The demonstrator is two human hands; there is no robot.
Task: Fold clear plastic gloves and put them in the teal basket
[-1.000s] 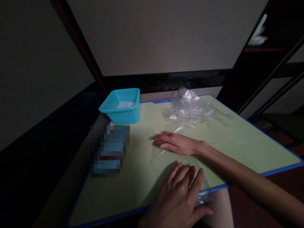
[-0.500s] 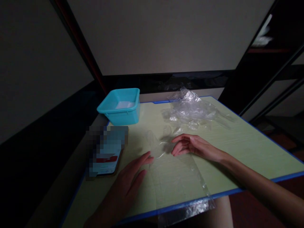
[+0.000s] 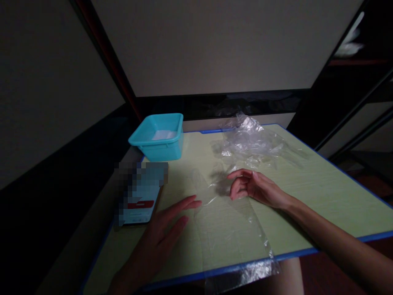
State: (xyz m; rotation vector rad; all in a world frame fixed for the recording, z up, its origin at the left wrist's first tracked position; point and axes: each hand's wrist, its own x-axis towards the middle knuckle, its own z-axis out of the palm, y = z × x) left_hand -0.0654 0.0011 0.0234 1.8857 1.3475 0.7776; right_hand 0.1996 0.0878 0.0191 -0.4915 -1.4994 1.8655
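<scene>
The clear, thin plastic bag (image 3: 229,233) lies flattened on the pale yellow-green tabletop (image 3: 310,184), between the two hands, its near end hanging over the blue edging (image 3: 362,239) on the person's side. Its long axis runs away from the person, leaning a little left toward the far end, where a strap-like rounded end (image 3: 196,177) points toward the wall; its outline fades among the reflections there.

The left hand (image 3: 162,229) is beside the bag's left border, fingers pressed together and thumb held apart, with nothing visible in its grasp. The right hand (image 3: 258,188) is over the bag's upper right part, fingers loosely curled, no pinch visible; whether either hand touches the film I cannot tell.

The film should be very light, limp and slippery, likely to cling, crease or tear if tugged at one point. The overhanging near end, free of the table, looks easiest to pinch; the two side borders would suit smoothing with flat fingers
</scene>
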